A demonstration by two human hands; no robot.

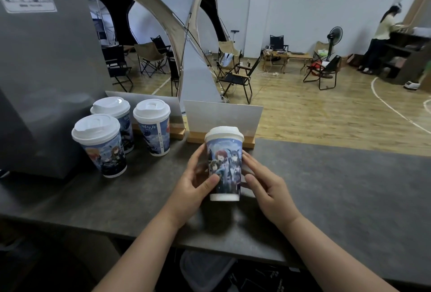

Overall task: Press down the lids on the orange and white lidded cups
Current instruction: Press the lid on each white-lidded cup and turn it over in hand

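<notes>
A paper cup (224,166) with a blue cartoon print and a white lid (224,133) stands upright on the dark counter (326,182) in front of me. My left hand (198,180) grips its left side, thumb across the front and fingers curled behind. My right hand (263,184) lies against its right side, with the fingers fairly straight and touching the wall. Three more white-lidded printed cups stand at the left: one in front (100,145), one behind it (114,114) and one to the right (152,126).
A large grey machine (42,70) fills the left of the counter. Two upright sign panels on wooden bases (221,119) stand along the counter's far edge behind the cups. Beyond are a tent, folding chairs and a person at the far right.
</notes>
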